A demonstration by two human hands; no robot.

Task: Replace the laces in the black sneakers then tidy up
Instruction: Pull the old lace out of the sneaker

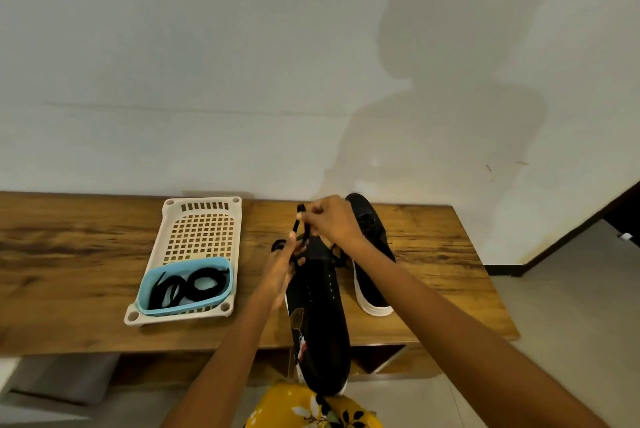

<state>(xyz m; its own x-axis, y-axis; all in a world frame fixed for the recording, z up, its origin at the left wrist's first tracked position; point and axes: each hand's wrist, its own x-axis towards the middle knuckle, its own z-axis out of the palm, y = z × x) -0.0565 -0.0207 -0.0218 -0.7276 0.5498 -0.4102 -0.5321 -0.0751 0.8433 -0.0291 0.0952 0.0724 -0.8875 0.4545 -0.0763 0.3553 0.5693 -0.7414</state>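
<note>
Looking down from the person's head at a wooden bench against a pale wall. A black sneaker lies lengthwise, its far end on the bench and its near end reaching past the front edge toward the person's yellow flowered clothing. The right hand pinches a black lace and lifts it above the sneaker's far end. The left hand has its fingers curled round the same lace lower down, right at the shoe. A second black sneaker with a white sole lies on the bench just beside the first, to the right. To the left, well apart from the shoes, sits a cream perforated tray. Its near end holds a small blue basket containing coiled black laces.
</note>
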